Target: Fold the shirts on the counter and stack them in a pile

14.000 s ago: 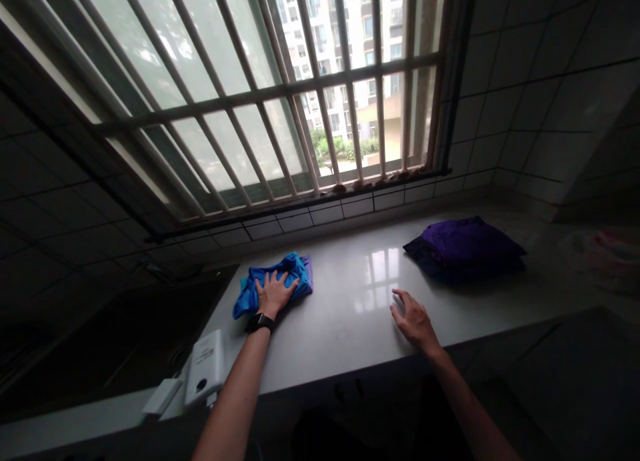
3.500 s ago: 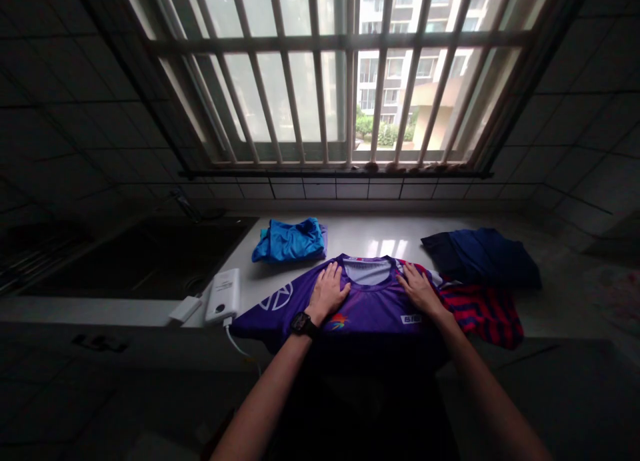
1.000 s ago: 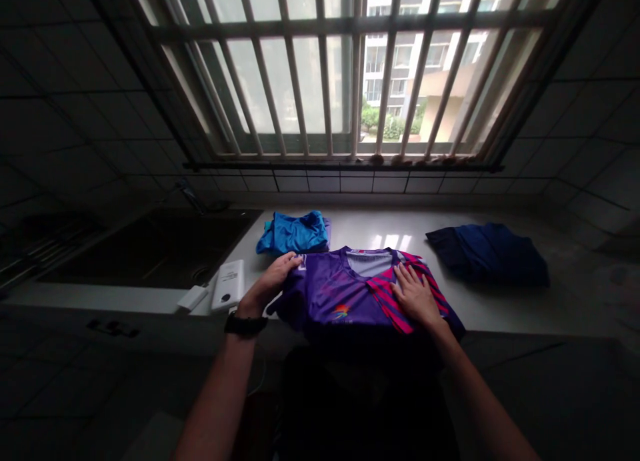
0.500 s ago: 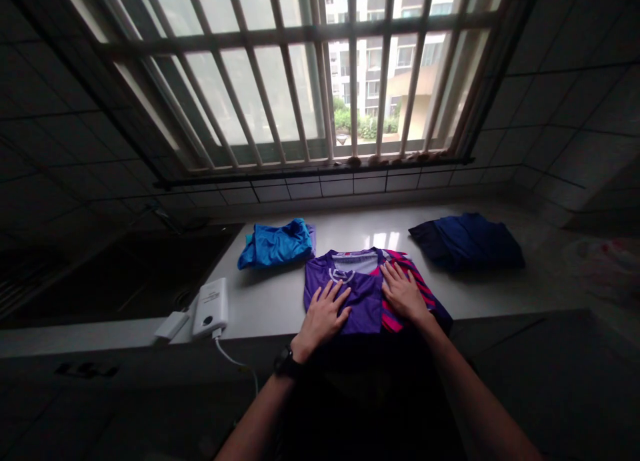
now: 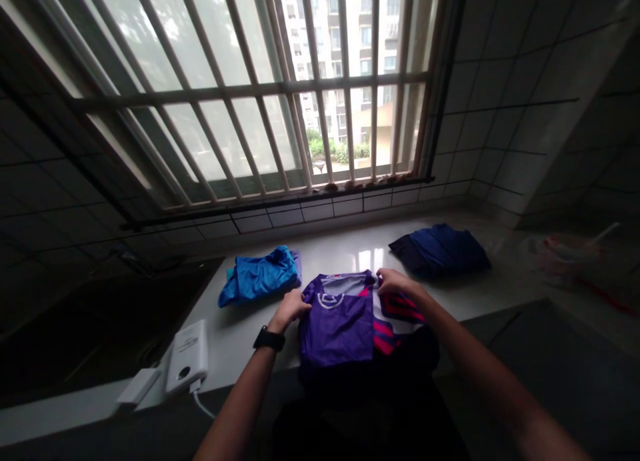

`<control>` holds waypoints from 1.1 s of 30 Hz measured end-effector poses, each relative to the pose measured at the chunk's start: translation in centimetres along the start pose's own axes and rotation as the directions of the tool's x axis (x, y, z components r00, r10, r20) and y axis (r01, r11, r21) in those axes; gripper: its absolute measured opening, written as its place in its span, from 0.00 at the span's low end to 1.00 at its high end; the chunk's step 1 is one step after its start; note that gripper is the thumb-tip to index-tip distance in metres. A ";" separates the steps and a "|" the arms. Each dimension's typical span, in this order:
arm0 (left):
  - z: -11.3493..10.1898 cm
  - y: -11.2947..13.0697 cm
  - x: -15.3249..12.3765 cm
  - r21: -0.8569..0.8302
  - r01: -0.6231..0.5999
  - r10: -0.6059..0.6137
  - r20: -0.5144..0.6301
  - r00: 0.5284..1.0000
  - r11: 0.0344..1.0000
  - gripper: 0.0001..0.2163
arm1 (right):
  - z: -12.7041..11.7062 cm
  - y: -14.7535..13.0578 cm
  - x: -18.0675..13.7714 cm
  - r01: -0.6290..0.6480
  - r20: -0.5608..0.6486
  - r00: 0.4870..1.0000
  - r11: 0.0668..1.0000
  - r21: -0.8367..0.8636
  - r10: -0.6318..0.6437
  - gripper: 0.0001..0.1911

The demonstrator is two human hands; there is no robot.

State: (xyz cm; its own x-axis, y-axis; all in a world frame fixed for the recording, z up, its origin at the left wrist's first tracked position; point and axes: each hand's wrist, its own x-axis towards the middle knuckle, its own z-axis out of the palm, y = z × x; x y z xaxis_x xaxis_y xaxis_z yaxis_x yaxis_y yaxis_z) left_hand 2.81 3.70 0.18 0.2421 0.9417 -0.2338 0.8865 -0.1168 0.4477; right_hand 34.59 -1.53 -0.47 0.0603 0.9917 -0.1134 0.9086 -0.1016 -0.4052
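A purple jersey [image 5: 340, 331] with pink, white and dark stripes on its right part lies partly folded at the counter's front edge, its collar toward the window. My left hand [image 5: 291, 309], with a black watch on the wrist, pinches the jersey's upper left edge. At the upper right, beside the collar, my right hand [image 5: 395, 282] has its fingers closed on the striped fabric. The lower part of the jersey hangs in shadow near the counter edge.
Left of the jersey lies a folded bright blue garment [image 5: 260, 274]; a dark blue one [image 5: 445, 249] lies at the back right. A white power bank [image 5: 187, 355] with a cable and a small white box [image 5: 139, 386] stand by the dark sink [image 5: 100, 314]. A barred window is behind.
Both hands lay flat on the jersey before; now they grip its upper left and right edges. The right striped part has shifted, showing white. The camera view has tilted upward and turned right.
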 end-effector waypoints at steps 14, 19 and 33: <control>-11.5 4.7 3.9 -0.233 -0.549 0.271 -0.677 0.684 0.803 0.11 | -11.2 -6.1 3.3 0.290 -0.747 0.649 0.954 0.071 -0.142 0.10; -5.1 -1.5 -4.0 -0.296 -0.497 0.278 -0.552 0.786 0.816 0.11 | -2.4 -2.0 -5.8 0.435 -0.680 0.675 0.899 0.056 -0.285 0.10; 2.9 -6.0 -7.5 0.044 -0.418 0.406 -0.350 0.844 0.907 0.14 | 4.0 5.0 -13.8 -0.057 -0.584 0.811 0.998 -0.021 0.034 0.18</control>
State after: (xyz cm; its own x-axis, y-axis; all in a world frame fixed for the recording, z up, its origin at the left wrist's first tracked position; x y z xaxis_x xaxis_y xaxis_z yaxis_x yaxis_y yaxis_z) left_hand -3.17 -3.57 -3.30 0.4259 0.8581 0.2869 0.7204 -0.5135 0.4663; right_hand 36.61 -16.01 -4.53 0.3215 0.8469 0.4236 0.9121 -0.1567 -0.3789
